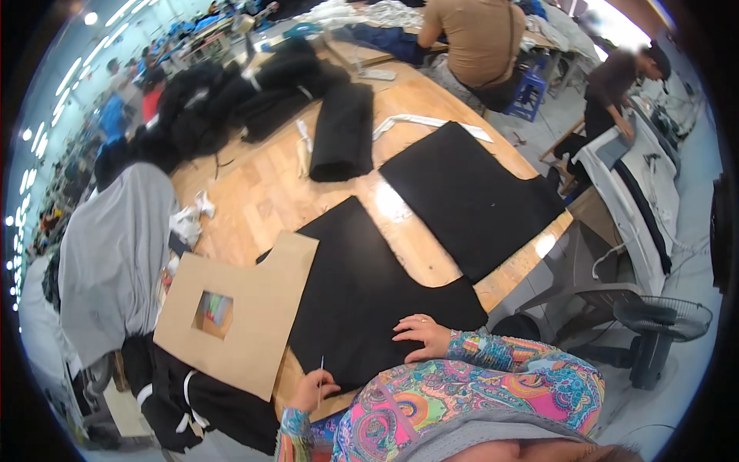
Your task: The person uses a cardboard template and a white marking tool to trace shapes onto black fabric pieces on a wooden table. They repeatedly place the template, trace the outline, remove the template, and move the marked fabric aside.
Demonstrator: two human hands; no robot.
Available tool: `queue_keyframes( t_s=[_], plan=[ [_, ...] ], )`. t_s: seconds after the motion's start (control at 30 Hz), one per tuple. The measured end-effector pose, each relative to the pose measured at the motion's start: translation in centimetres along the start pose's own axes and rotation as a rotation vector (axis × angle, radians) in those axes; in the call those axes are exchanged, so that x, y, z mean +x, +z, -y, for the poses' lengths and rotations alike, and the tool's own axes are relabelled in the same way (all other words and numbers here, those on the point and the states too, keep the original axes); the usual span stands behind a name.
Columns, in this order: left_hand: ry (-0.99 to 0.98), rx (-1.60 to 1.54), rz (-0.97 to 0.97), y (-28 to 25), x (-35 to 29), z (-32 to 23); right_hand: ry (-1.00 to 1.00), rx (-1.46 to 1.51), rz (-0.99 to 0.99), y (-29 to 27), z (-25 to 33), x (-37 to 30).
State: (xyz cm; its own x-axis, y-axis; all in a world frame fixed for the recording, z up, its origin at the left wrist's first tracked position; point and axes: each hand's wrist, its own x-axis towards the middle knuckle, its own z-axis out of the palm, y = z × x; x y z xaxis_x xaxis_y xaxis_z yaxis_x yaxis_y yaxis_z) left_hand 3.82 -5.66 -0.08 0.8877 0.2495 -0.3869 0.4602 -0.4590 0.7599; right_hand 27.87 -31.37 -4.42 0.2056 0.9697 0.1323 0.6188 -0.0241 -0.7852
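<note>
My left hand (309,390) is closed around a thin pen-like stick (321,377), its tip pointing up, beside the near edge of a black cut fabric piece (346,285). On that same fabric, toward its near right side, my right hand (423,336) rests with fingers spread. A brown cardboard pattern (258,296) with a square hole overlaps the fabric's left side and hangs past the table edge. Farther right lies a second black fabric piece (469,200) with a curved cutout.
Black fabric rolls (342,131) and bundles stand at the back of the wooden table (239,219). A grey cloth (115,254) drapes a pile at left. To the right are a fan (658,331), a grey chair (570,269) and a person ironing-side (616,92); another sits (477,42) behind.
</note>
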Motion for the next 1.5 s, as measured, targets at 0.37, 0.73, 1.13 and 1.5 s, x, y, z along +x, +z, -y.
queue_keyframes(
  t_s=[0.37, 0.73, 1.13, 1.5],
  plan=[
    [0.288, 0.115, -0.448, -3.3, 0.7, -2.6, 0.071, -0.296, -0.086, 1.1, 2.5, 1.2],
    [0.784, 0.039, -0.7, -13.3, 0.2, -13.3, -0.187, -0.776, -0.738, -15.9, 4.2, 6.4],
    [0.595, -0.081, -0.554, -17.1, 12.0, -25.9, 0.089, -0.972, -0.861, -38.6, 10.2, 1.7],
    [1.087, -0.28, -0.901, -15.6, 28.7, -34.6, 0.466, -1.129, -1.143, -56.8, -1.2, 7.9]
  ],
)
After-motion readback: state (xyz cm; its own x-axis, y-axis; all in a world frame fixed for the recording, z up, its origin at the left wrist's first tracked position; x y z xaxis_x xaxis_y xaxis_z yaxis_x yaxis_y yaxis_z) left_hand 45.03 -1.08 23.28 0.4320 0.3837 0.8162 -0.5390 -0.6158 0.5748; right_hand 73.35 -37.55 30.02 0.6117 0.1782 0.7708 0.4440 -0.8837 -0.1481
